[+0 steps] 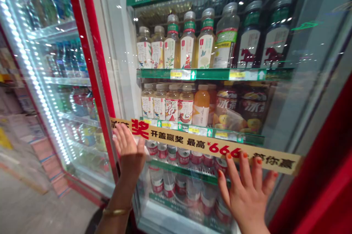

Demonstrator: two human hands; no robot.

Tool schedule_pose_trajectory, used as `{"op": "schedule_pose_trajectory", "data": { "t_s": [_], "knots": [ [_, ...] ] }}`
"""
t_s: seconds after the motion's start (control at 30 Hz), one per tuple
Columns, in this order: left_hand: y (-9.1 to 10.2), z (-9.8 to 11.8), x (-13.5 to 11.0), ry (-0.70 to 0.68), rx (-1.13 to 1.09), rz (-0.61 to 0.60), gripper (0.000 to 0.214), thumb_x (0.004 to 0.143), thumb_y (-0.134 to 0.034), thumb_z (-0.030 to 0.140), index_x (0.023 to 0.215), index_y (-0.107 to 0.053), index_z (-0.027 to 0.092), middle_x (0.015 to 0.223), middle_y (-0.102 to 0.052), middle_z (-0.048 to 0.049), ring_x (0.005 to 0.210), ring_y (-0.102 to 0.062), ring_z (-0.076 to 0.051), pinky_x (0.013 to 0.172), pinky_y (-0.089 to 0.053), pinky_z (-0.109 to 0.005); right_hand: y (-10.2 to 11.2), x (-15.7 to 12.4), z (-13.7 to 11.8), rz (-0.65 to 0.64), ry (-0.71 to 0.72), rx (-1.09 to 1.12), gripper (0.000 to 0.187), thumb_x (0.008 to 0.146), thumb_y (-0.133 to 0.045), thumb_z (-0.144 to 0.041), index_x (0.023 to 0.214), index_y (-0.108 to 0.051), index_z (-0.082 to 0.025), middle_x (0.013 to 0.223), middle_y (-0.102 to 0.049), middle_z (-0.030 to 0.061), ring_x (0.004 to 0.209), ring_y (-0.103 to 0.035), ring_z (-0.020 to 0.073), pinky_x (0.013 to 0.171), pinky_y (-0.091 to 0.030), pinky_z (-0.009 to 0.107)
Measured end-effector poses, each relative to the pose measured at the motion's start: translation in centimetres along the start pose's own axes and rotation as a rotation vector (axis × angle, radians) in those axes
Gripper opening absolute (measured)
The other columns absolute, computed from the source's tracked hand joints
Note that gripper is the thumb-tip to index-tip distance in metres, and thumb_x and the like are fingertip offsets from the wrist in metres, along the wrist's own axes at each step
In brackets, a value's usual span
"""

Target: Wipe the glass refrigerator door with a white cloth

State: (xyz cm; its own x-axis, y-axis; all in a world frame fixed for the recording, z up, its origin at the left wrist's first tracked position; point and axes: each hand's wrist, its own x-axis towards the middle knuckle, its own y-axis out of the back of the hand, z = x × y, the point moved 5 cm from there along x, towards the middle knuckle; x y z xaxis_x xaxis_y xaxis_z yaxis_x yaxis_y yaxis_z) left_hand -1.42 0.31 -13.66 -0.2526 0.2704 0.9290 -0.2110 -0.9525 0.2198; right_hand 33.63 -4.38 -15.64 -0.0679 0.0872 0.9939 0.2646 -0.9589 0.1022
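Note:
A tall drinks fridge stands before me with its glass door [283,91] shut. A long yellow sticker strip [192,142] with red and black lettering runs across the glass. My left hand [129,151] lies flat and open on the left end of that strip, a gold bangle on its wrist. My right hand [246,190], with orange-painted nails, presses open on the glass just under the strip's right part. Behind the glass, green shelves [209,74] carry rows of tea and juice bottles [189,41], with small water bottles [176,184] lower down.
A second lit fridge with a red frame [93,69] stands to the left, its shelves holding blurred bottles. A red panel [327,175] borders the right side. Grey floor [30,208] shows at the lower left.

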Motion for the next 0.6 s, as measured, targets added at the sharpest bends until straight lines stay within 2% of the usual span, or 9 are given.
{"op": "schedule_pose_trajectory", "data": {
  "t_s": [0.07,0.1,0.2,0.27,0.33,0.43,0.5,0.53,0.6],
  "knots": [
    [0.0,1.2,0.5,0.086,-0.030,0.016,0.086,0.112,-0.038,0.046,0.181,0.002,0.015,0.189,0.002,-0.0194,0.176,-0.001,-0.045,0.142,-0.009,-0.077,-0.2,-2.6,0.1,-0.014,-0.060,0.004,0.082,0.101,-0.067,-0.043,0.176,-0.035,-0.040,0.185,-0.030,-0.0007,0.172,-0.030,0.0376,0.143,-0.014,0.068],
    [-0.3,2.7,-0.1,0.027,-0.042,-0.003,0.089,0.111,-0.042,0.049,0.181,0.001,0.015,0.189,0.002,-0.0190,0.176,0.000,-0.045,0.142,-0.008,-0.078,-0.3,-3.6,0.2,-0.023,-0.081,0.012,0.083,0.100,-0.068,-0.042,0.176,-0.035,-0.041,0.184,-0.032,-0.0007,0.171,-0.031,0.0391,0.142,-0.016,0.070],
    [-1.3,6.9,-4.8,-0.400,-0.043,-0.096,0.105,0.100,-0.064,0.059,0.182,-0.011,0.020,0.188,-0.016,-0.0179,0.177,-0.005,-0.042,0.143,-0.011,-0.077,-0.7,-5.2,0.0,-0.028,-0.103,0.021,0.083,0.098,-0.068,-0.043,0.175,-0.036,-0.043,0.183,-0.035,0.0003,0.171,-0.032,0.0417,0.140,-0.017,0.076],
    [-1.4,6.3,-6.9,-0.562,-0.012,-0.102,0.108,0.095,-0.072,0.062,0.180,-0.020,0.022,0.185,-0.030,-0.0181,0.177,-0.010,-0.041,0.143,-0.017,-0.075,-0.8,-5.4,0.0,-0.021,-0.102,0.013,0.084,0.098,-0.068,-0.044,0.175,-0.036,-0.043,0.183,-0.035,0.0001,0.171,-0.031,0.0415,0.140,-0.017,0.076],
    [-1.0,3.1,-5.7,-0.473,0.038,-0.061,0.092,0.101,-0.064,0.061,0.178,-0.030,0.024,0.181,-0.039,-0.0171,0.175,-0.021,-0.042,0.142,-0.022,-0.077,-0.8,-5.3,0.1,-0.023,-0.102,0.015,0.084,0.098,-0.068,-0.044,0.175,-0.036,-0.043,0.183,-0.034,-0.0008,0.171,-0.032,0.0412,0.139,-0.018,0.076],
    [-0.2,-0.4,-2.3,-0.195,0.096,-0.002,0.064,0.111,-0.044,0.050,0.172,-0.044,0.032,0.178,-0.045,-0.0100,0.171,-0.036,-0.039,0.141,-0.025,-0.079,-0.7,-5.2,0.1,-0.017,-0.111,0.024,0.084,0.097,-0.069,-0.044,0.174,-0.037,-0.043,0.183,-0.034,-0.0009,0.170,-0.032,0.0422,0.139,-0.019,0.077],
    [-0.2,0.4,-2.3,-0.107,0.090,0.007,0.065,0.111,-0.043,0.045,0.174,-0.041,0.031,0.180,-0.041,-0.0102,0.173,-0.031,-0.039,0.141,-0.021,-0.081,-0.6,-5.1,0.0,-0.006,-0.118,0.029,0.083,0.098,-0.068,-0.043,0.175,-0.037,-0.042,0.183,-0.034,-0.0007,0.171,-0.032,0.0417,0.139,-0.018,0.076],
    [-0.5,1.6,-3.2,-0.122,0.075,-0.013,0.070,0.110,-0.046,0.046,0.176,-0.036,0.027,0.182,-0.036,-0.0129,0.175,-0.024,-0.039,0.142,-0.018,-0.081,-0.5,-5.0,0.0,-0.003,-0.118,0.032,0.082,0.098,-0.067,-0.044,0.175,-0.037,-0.041,0.183,-0.034,-0.0009,0.171,-0.031,0.0407,0.140,-0.017,0.075],
    [-1.2,4.7,-6.1,-0.316,0.033,-0.075,0.088,0.105,-0.056,0.053,0.179,-0.025,0.017,0.186,-0.025,-0.0169,0.177,-0.011,-0.038,0.145,-0.011,-0.075,-0.4,-4.7,-0.2,-0.005,-0.113,0.039,0.081,0.100,-0.065,-0.046,0.175,-0.037,-0.040,0.184,-0.032,-0.0018,0.172,-0.029,0.0389,0.142,-0.015,0.071]
  ]
}}
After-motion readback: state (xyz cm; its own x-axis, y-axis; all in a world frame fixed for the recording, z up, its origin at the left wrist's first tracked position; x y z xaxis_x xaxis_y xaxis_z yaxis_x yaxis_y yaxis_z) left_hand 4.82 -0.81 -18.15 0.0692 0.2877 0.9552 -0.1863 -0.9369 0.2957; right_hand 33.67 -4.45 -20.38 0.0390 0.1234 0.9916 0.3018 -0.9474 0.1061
